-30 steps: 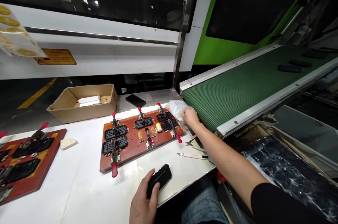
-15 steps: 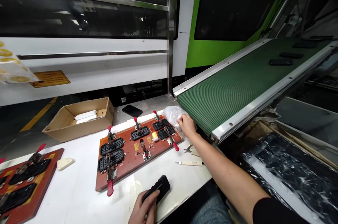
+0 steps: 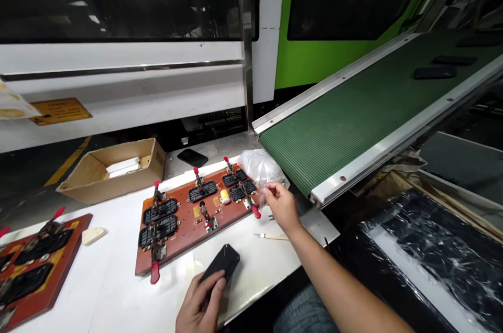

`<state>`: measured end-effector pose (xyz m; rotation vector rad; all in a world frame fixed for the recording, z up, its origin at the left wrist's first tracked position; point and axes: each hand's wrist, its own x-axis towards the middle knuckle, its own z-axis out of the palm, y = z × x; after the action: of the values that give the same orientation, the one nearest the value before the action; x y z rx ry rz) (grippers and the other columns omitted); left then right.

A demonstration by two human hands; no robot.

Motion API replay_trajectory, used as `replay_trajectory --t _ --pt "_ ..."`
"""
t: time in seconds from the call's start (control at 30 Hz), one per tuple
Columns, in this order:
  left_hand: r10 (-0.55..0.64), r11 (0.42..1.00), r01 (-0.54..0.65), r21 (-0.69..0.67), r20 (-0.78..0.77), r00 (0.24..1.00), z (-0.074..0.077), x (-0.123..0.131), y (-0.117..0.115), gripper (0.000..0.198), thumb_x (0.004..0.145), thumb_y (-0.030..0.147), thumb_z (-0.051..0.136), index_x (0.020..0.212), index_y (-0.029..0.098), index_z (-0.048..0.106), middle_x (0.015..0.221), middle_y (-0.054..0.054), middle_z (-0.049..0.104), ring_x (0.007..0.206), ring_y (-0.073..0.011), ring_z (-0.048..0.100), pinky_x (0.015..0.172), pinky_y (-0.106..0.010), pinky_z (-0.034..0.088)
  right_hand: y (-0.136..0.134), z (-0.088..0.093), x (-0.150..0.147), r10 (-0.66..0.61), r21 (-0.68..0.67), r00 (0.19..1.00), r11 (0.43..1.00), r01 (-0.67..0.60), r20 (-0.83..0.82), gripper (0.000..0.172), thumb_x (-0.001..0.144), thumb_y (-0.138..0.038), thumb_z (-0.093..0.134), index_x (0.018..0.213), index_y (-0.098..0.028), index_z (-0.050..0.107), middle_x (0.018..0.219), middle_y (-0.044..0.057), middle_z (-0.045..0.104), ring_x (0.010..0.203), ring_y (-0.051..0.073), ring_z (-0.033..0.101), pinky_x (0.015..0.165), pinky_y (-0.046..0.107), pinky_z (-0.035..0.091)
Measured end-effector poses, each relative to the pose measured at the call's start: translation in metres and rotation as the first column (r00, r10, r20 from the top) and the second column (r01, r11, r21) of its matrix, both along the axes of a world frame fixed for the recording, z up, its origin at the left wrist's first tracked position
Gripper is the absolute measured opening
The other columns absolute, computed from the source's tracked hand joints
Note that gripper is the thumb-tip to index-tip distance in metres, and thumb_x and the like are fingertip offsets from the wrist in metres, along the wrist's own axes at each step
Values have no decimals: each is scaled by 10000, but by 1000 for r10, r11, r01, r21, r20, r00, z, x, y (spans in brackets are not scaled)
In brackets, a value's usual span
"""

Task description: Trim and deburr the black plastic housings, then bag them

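Note:
My left hand (image 3: pixel 202 299) is closed round a black rectangular plastic part (image 3: pixel 225 265), held low over the near side of the white worktop. Further off, my right hand (image 3: pixel 281 206) pinches a thin clear plastic bag (image 3: pixel 262 186) between thumb and fingers. Behind that hand a pile of clear plastic bags (image 3: pixel 255 163) lies beside the conveyor's lower end. A brown fixture board (image 3: pixel 181 241) with black ribbed parts (image 3: pixel 202 191) and red-handled toggle clamps (image 3: pixel 155 270) lies left of my right hand. A craft knife (image 3: pixel 271 236) rests below it.
A green conveyor belt (image 3: pixel 346 108) slopes up to the right, carrying several black parts (image 3: pixel 434 73). A cardboard box (image 3: pixel 90 186), a phone-like black slab (image 3: pixel 192 157) and a second fixture board (image 3: pixel 66 275) are on the left. Plastic-wrapped black material (image 3: pixel 440 254) sits at lower right.
My right hand has drawn a clear bag away from the pile, toward me. The black part in my left hand has turned to show its flat face. The camera view has shifted slightly.

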<state>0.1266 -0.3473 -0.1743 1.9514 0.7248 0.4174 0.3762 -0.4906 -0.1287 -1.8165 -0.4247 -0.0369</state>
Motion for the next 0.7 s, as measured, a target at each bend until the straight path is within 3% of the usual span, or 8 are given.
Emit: replay_trajectory --t 0.07,0.13,0.27,0.37,0.43,0.5,0.6,0.7 --pt "6 999 -7 32 12 1000 20 8 -9 403 855 655 688 1055 324 799 1209 -38 657 1126 -267 648 995 -339 530 -1 1 -40 117 0 992 993 -117 -44 225 947 -378 603 1002 -193 718 889 40 755 769 154 686 720 255 549" --pt "-32 999 32 25 30 999 36 18 -17 394 863 601 718 1139 324 775 1216 -37 642 961 -212 657 921 -321 540 -1 2 -76 282 3 953 959 -283 -108 170 923 -352 654 966 -217 748 890 14 757 801 148 690 745 244 543" --pt "-86 985 96 -143 79 993 44 24 -22 294 933 499 684 1061 252 777 1053 -38 664 873 -175 633 798 -265 510 -3 -2 -110 504 72 805 858 -509 -313 183 952 -360 640 990 -233 767 923 5 764 778 139 687 711 244 540" --pt "-49 986 60 -157 73 996 41 14 -22 269 966 451 645 927 215 769 958 -39 665 909 -189 631 807 -268 483 -8 -7 -108 519 -57 819 836 -546 -242 167 963 -351 638 990 -237 758 931 16 753 803 152 677 741 268 534" --pt "9 997 -6 -80 38 999 40 8 -23 242 965 420 643 900 214 753 935 -28 659 869 -180 615 772 -269 458 -10 -11 -106 511 -189 858 838 -512 -59 164 989 -315 595 1014 -231 733 966 36 732 865 164 663 802 290 523" --pt "82 997 -82 -3 12 997 41 6 -23 217 962 402 641 900 219 738 927 -15 651 817 -166 593 733 -268 437 -11 -16 -108 506 -234 862 840 -489 16 186 995 -308 578 1125 -224 682 994 47 709 865 163 648 792 293 520" --pt "144 989 -145 19 7 989 39 7 -23 219 970 406 627 906 222 727 924 -7 648 805 -160 592 734 -266 442 -8 -23 -114 526 -146 832 822 -551 -176 272 946 -324 646 1200 -232 620 943 16 707 805 146 660 725 262 531" --pt "180 983 -180 -26 6 984 35 5 -20 241 974 437 627 930 223 729 956 -15 663 886 -175 624 825 -275 473 -6 -28 -111 456 -76 839 864 -497 -297 135 932 -343 646 1009 -232 649 859 -5 706 742 134 658 683 243 532"
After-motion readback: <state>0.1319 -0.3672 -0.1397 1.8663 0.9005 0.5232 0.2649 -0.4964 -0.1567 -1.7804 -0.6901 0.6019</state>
